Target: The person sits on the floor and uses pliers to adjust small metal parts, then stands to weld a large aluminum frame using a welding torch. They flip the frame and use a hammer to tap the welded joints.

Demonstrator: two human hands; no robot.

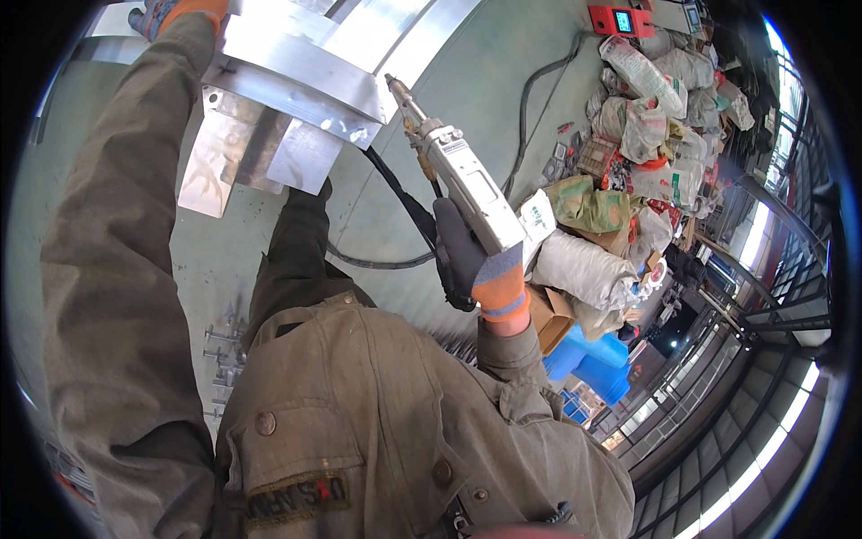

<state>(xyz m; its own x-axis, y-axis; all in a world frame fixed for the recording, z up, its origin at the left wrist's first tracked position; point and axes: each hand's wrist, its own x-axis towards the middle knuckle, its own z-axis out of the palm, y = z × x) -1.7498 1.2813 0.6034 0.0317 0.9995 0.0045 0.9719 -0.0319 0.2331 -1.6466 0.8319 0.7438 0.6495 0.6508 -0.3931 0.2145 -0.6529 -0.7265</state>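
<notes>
My right hand [469,256], in a dark glove with an orange cuff, grips a white hand-held welding gun [462,175]. Its brass nozzle [401,92] points up at the edge of a shiny folded sheet-metal piece [296,67]. My left hand [171,11], also in an orange-cuffed glove, reaches to the top left and rests on the far end of that metal piece. A black hose [395,193] runs from the gun down across the floor. My olive jacket fills the lower part of the view.
Filled sacks and bags [628,117] are piled at the right, with a red box with a display [621,20] above them. Blue plastic containers [588,364] stand below the pile. Small metal parts [224,350] lie on the green floor. Railings curve along the right.
</notes>
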